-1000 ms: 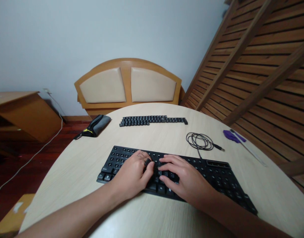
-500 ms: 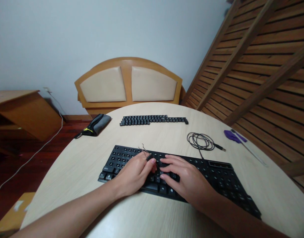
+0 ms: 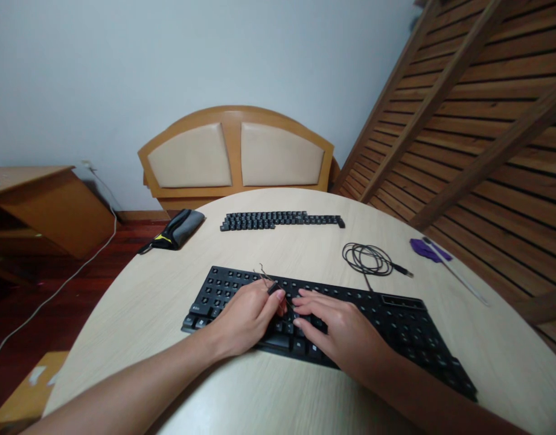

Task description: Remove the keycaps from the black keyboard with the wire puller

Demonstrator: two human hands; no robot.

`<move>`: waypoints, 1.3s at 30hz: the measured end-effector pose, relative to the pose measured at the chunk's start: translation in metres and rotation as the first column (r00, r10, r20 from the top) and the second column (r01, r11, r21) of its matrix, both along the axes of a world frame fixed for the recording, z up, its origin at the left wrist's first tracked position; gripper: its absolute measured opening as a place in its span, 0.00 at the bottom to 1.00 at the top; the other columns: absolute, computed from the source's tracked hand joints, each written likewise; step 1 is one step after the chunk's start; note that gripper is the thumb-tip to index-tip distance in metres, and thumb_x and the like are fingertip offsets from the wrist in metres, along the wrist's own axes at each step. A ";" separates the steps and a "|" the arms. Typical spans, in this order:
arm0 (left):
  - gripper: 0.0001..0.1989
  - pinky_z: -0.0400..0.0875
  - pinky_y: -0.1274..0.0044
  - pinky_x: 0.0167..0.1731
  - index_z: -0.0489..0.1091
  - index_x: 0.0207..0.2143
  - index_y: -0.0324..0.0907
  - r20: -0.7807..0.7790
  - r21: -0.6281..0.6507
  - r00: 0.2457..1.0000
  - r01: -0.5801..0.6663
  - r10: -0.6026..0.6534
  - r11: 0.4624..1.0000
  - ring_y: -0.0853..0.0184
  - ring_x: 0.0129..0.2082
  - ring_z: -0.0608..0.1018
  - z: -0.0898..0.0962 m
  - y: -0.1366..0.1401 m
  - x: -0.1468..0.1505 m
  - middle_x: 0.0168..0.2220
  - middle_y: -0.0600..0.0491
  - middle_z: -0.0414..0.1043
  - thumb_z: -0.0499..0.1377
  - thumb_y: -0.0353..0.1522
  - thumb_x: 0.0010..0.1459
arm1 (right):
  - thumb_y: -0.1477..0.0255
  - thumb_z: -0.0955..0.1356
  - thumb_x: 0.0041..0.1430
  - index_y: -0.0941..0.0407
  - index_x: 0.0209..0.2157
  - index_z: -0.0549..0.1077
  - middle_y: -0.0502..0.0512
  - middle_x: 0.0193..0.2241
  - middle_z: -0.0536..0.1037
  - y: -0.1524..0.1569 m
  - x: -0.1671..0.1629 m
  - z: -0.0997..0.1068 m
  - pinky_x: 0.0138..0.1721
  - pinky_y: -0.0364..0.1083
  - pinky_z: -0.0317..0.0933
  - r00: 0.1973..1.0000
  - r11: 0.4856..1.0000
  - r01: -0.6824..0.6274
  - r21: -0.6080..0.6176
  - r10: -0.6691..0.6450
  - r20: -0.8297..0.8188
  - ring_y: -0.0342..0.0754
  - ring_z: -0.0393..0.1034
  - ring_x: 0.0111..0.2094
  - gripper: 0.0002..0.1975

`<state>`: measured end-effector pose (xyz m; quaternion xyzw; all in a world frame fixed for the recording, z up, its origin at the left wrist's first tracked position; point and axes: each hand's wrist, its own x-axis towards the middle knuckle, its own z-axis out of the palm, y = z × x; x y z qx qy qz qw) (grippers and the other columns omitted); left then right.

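Note:
A black keyboard (image 3: 386,308) lies slantwise on the round table, many of its keycaps gone and the sockets bare. My left hand (image 3: 248,314) is closed over its middle, gripping a wire keycap puller (image 3: 273,288) with a black body; thin wires stick out above the knuckles. Just to its right, my right hand (image 3: 338,323) rests over the keys with fingers stretched out and a little apart. Its fingertips are close to the puller's lower end; whether they touch a key is hidden. Removed keycaps (image 3: 259,220) stand in neat rows farther back.
A coiled USB cable (image 3: 368,260) lies behind the keyboard. At the right, a brush (image 3: 454,269) lies across a purple cloth (image 3: 425,251). A black and grey pouch (image 3: 182,228) sits at the table's left edge. A padded wooden headboard (image 3: 235,154) stands beyond the table (image 3: 137,314).
My right fingers have drawn slightly closer together. My left hand stays almost in place with the puller. The view has shifted a little.

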<state>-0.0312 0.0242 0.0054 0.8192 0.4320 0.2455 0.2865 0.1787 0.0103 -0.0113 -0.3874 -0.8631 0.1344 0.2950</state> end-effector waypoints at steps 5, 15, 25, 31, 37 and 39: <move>0.21 0.67 0.74 0.44 0.71 0.24 0.40 0.077 -0.009 0.997 0.013 -0.012 1.000 0.62 0.40 0.76 0.003 0.001 0.002 0.33 0.48 0.76 0.46 0.32 0.67 | 0.76 0.70 0.57 0.58 0.38 0.79 0.56 0.41 0.83 0.000 0.000 0.003 0.53 0.52 0.69 1.000 1.000 0.002 -0.024 -0.002 0.002 0.53 0.75 0.48 0.07; 0.24 0.66 0.74 0.44 0.73 0.27 0.40 0.078 -0.121 0.996 -0.024 0.034 0.992 0.62 0.38 0.76 0.005 0.004 0.002 0.32 0.49 0.76 0.43 0.36 0.68 | 0.75 0.69 0.59 0.58 0.39 0.79 0.56 0.41 0.82 -0.001 0.001 0.001 0.54 0.51 0.68 1.000 1.000 0.001 -0.011 -0.001 0.010 0.53 0.75 0.49 0.07; 0.23 0.66 0.74 0.40 0.72 0.28 0.39 0.077 -0.141 0.996 -0.023 0.034 0.990 0.64 0.33 0.76 0.005 0.005 0.003 0.30 0.51 0.74 0.43 0.36 0.69 | 0.76 0.69 0.58 0.58 0.40 0.79 0.55 0.42 0.82 -0.003 0.001 0.002 0.55 0.51 0.67 0.999 0.999 0.022 -0.024 -0.021 0.037 0.53 0.73 0.51 0.08; 0.23 0.66 0.75 0.40 0.72 0.29 0.40 0.082 -0.144 0.996 -0.017 0.029 0.989 0.65 0.34 0.76 0.005 0.004 0.001 0.31 0.52 0.74 0.43 0.37 0.69 | 0.76 0.70 0.58 0.57 0.40 0.80 0.54 0.41 0.83 -0.002 0.001 0.003 0.54 0.51 0.68 0.999 0.999 0.029 -0.024 -0.029 0.029 0.53 0.74 0.51 0.09; 0.22 0.66 0.75 0.40 0.72 0.29 0.40 0.058 -0.099 0.998 -0.016 0.021 0.995 0.64 0.35 0.75 0.003 0.004 0.002 0.32 0.51 0.74 0.44 0.37 0.69 | 0.75 0.71 0.56 0.57 0.39 0.80 0.55 0.41 0.83 -0.002 0.002 -0.001 0.54 0.51 0.68 0.999 0.999 0.032 -0.044 -0.033 -0.009 0.53 0.75 0.49 0.08; 0.22 0.66 0.75 0.40 0.71 0.29 0.40 0.049 -0.080 0.999 -0.017 0.021 0.997 0.64 0.35 0.75 0.003 0.003 0.002 0.32 0.51 0.74 0.44 0.37 0.69 | 0.75 0.71 0.56 0.56 0.39 0.80 0.55 0.41 0.83 -0.001 0.002 -0.001 0.53 0.51 0.69 0.999 0.998 0.031 -0.047 -0.032 -0.015 0.53 0.75 0.49 0.08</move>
